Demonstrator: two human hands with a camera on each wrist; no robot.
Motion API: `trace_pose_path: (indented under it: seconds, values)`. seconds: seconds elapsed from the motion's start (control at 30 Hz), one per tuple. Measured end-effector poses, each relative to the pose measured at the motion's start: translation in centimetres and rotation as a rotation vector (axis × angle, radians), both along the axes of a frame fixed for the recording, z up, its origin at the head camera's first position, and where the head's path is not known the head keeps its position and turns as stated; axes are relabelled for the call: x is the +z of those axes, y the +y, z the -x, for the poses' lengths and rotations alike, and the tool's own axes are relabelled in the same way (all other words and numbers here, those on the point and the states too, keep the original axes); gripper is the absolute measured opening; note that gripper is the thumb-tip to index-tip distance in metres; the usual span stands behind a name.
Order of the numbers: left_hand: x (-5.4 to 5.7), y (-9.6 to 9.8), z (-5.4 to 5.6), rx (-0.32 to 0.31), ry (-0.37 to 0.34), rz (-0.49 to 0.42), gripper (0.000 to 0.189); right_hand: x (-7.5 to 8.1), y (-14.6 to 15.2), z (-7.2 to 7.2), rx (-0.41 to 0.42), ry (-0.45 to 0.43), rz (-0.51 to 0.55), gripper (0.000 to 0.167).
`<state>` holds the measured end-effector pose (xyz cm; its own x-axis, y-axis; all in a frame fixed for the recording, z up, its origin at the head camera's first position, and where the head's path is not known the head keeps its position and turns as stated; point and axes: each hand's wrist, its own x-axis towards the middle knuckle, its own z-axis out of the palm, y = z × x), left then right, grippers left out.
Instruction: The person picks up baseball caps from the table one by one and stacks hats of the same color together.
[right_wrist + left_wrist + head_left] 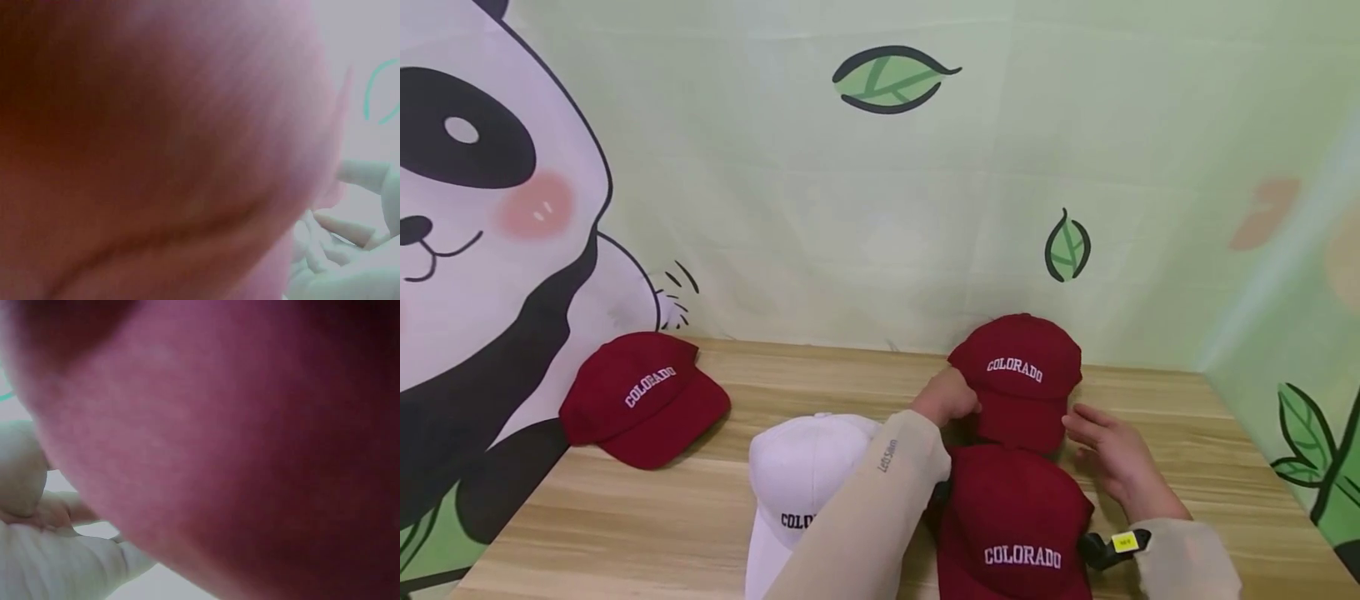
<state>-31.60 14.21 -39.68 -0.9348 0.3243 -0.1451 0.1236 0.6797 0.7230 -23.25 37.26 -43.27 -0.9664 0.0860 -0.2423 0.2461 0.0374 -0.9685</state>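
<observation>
Evidently, in the head view, the far red cap (1018, 400) is lying between the two hands, by the back edge of the wooden table (842, 383); its crown is standing at the back and its brim is pointing to the near side, so its long axis is running roughly back to front while the hands are flanking it crosswise. The left hand (951, 397) is resting at the cap's left edge, about where crown and brim are meeting, and is appearing the nearer of the two; its fingertips are largely hiding, so I cannot tell whether it is pinching the fabric or only pressing on it. The right hand (1112, 454) is holding its fingers loosely extended, their tips pointing at the cap's right edge, either touching it or stopping just short. The near red cap (1011, 508) is sitting directly in front of that brim, taking up the near side. In the left wrist view, blurred red cloth (175, 437) is filling most of the frame, with the thumb and fingers showing past its edge at lower left, any grip staying unreadable. In the right wrist view, red cloth is covering the left and middle, fingers are showing at lower right, and no pinch is showing clearly.
</observation>
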Motion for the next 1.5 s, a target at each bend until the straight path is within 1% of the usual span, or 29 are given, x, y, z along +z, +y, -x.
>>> trace_pose_path:
  seconds: [0.13,0.23,0.37,0.47,0.63,0.77,0.9,1.0,1.13,1.3,1.5]
  values:
    - [0.3,-0.2,0.0,0.028,-0.05,-0.187,0.031,0.7,0.1,-0.1,-0.033,0.038,0.053,0.076]
    - [0.7,-0.4,-0.1,0.052,-0.086,-0.261,0.033,1.1,-0.1,-0.1,-0.046,0.055,0.11,0.076]
    - [1.4,-0.7,-0.3,0.059,-0.111,-0.306,0.02,1.6,-0.6,-0.1,-0.079,0.08,0.171,0.073]
    - [2.0,-1.0,-0.3,0.069,-0.131,-0.342,0.013,2.1,-0.9,-0.1,-0.128,0.103,0.143,0.072]
    - [3.0,-1.3,-0.2,0.091,-0.164,-0.397,0.016,2.9,-1.8,-0.1,-0.247,0.142,0.074,0.067]
    - [3.4,-1.6,-0.2,0.093,-0.169,-0.437,0.03,3.5,-2.4,-0.1,-0.316,0.182,0.07,0.062]
    - [3.6,-2.2,-0.4,0.108,-0.167,-0.451,0.049,4.1,-2.9,-0.4,-0.322,0.198,0.044,0.06]
    - [3.8,-2.6,-0.6,0.11,-0.163,-0.454,0.055,4.5,-3.1,-0.7,-0.319,0.196,0.03,0.061]
    - [4.1,-3.0,-1.1,0.092,-0.15,-0.481,0.054,5.0,-3.2,-1.3,-0.308,0.193,-0.006,0.062]
    - [4.4,-3.4,-1.9,0.069,-0.127,-0.497,0.052,5.4,-3.1,-2.1,-0.258,0.219,-0.059,0.068]
    - [4.6,-4.0,-3.3,0.042,-0.121,-0.525,0.06,5.6,-2.9,-3.3,-0.197,0.226,-0.13,0.072]
